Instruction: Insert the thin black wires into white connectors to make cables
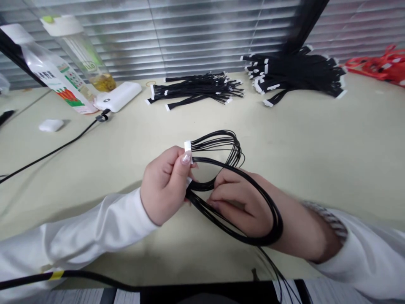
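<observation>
A looped wire harness (232,145) of thin black wires is held above the table, its white connector (187,146) pinched under the thumb of my left hand (167,185). A second white piece shows just below that thumb. My right hand (243,202) has its fingers curled around some of the black wires; a thick loop passes over its back and wrist. What exactly its fingertips pinch is partly hidden. Loose wire ends trail down past the table's front edge at lower right.
Behind lie a small pile of black cables (199,88) and a bigger bundle (297,74). A bottle (60,71), a tumbler (85,55), a white power bank (118,97) and a small white case (51,125) stand left. Red straps (382,65) lie right; a black cable (53,150) crosses left.
</observation>
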`<state>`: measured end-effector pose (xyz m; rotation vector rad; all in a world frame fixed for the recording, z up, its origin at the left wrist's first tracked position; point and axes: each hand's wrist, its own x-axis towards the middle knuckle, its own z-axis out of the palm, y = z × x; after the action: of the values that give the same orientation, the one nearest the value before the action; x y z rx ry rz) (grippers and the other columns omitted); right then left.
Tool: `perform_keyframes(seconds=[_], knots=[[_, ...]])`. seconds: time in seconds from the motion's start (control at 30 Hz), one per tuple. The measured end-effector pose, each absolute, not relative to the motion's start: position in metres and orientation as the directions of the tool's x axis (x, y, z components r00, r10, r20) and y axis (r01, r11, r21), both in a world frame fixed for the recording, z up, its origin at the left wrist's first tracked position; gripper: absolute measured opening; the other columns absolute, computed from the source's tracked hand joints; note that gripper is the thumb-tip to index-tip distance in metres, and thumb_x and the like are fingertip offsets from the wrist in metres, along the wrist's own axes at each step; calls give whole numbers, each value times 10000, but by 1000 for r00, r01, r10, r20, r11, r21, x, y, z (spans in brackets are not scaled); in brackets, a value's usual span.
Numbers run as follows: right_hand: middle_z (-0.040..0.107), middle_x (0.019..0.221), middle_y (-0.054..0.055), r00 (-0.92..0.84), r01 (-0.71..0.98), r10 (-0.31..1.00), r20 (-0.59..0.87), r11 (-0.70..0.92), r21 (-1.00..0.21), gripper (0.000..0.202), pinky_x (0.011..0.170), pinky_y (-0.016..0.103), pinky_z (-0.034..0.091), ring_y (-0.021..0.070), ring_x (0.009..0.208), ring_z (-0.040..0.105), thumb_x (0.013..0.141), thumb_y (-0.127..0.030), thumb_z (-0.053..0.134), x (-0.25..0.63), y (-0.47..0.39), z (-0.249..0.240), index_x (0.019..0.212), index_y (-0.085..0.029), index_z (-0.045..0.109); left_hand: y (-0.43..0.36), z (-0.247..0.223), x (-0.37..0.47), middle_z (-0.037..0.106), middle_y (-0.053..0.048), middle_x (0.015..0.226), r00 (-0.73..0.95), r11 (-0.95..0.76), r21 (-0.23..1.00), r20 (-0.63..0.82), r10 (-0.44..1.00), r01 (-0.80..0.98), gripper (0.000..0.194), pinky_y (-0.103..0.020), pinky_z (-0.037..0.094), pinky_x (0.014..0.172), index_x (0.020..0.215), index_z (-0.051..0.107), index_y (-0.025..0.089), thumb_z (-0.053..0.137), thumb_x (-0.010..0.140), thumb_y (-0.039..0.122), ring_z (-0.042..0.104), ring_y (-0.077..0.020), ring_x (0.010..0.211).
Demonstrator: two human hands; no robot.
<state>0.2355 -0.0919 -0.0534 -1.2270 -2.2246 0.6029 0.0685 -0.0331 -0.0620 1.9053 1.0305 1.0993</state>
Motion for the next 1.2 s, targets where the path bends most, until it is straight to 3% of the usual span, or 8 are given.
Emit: perform_keyframes(seconds=[0.3, 0.57, 0.8, 0.9, 1.07, 1.2], knots=[[543, 807, 5, -451, 552, 872, 192, 442, -707, 185, 664, 183, 400, 59, 709, 489, 849, -127, 447, 235, -94, -51, 732, -144, 589, -33, -60, 68, 537, 40, 521, 330, -464, 823, 361, 872, 328, 344, -127, 371, 340, 630, 505, 159, 385, 916, 307, 430, -25, 329], [514, 757, 8, -374, 655, 920, 116, 351, -669, 125, 600, 218, 370, 82, 656, 446, 829, -123, 441, 233, -95, -49, 717, -146, 494, -34, -59, 69, 530, 43, 525, 328, -434, 837, 328, 886, 335, 360, -115, 342, 300, 619, 501, 155, 383, 916, 321, 424, -13, 307], [490, 683, -8, -382, 737, 902, 199, 428, -524, 205, 558, 230, 306, 81, 595, 398, 886, -193, 394, 240, -95, -44, 698, -163, 470, -35, -61, 69, 530, 51, 509, 323, -393, 867, 294, 900, 306, 341, -121, 370, 310, 657, 514, 163, 390, 914, 349, 445, -21, 298], [489, 632, -33, -396, 737, 913, 103, 383, -557, 187, 526, 220, 274, 67, 556, 384, 869, -205, 422, 240, -96, -42, 693, -170, 477, -35, -61, 70, 527, 54, 507, 316, -357, 890, 264, 911, 285, 358, -123, 330, 264, 653, 509, 163, 391, 909, 382, 426, -18, 261], [492, 546, -46, -404, 662, 906, -124, 195, -724, 283, 485, 202, 261, 46, 492, 389, 889, -246, 385, 238, -94, -41, 633, -165, 477, -35, -61, 70, 530, 50, 509, 303, -366, 879, 275, 912, 304, 374, -123, 340, 269, 639, 510, 160, 380, 914, 377, 416, -16, 265], [449, 496, -50, -384, 627, 911, -154, 134, -768, 321, 455, 196, 241, 35, 462, 346, 868, -283, 426, 231, -91, -41, 581, -153, 485, -35, -60, 68, 536, 43, 505, 352, -467, 819, 352, 867, 332, 345, -115, 377, 322, 640, 514, 156, 385, 918, 314, 445, -21, 311]])
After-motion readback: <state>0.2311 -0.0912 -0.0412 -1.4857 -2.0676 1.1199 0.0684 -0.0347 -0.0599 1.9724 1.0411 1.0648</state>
